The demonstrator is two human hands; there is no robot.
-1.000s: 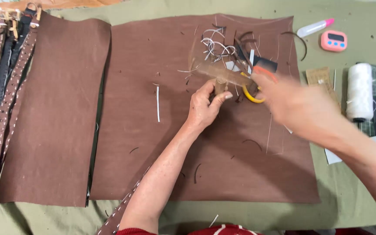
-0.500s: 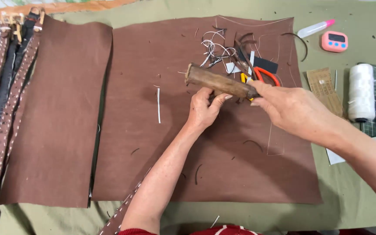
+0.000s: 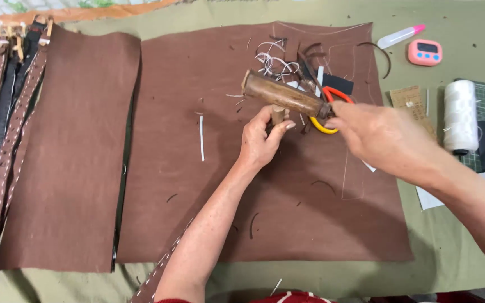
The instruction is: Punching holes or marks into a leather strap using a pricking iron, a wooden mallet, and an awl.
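While my left hand (image 3: 262,140) pinches a short wooden peg (image 3: 279,115) upright on the big leather sheet (image 3: 265,196), fingers curled narrow round it and forearm running back toward seven o'clock, my right hand (image 3: 380,137) grips the end of a wooden mallet (image 3: 284,94). Its head lies tilted just above the peg, pointing to ten o'clock; my right arm comes in from four o'clock, wrist level. Scissors (image 3: 329,109) with orange and yellow handles lie under the mallet, beside thread scraps (image 3: 273,62). At nine o'clock lies a second sheet (image 3: 68,151), and past it stitched belts (image 3: 1,146). At three o'clock stands a white thread spool (image 3: 460,115); at one o'clock, a pink timer (image 3: 425,52) and a small bottle (image 3: 399,36).
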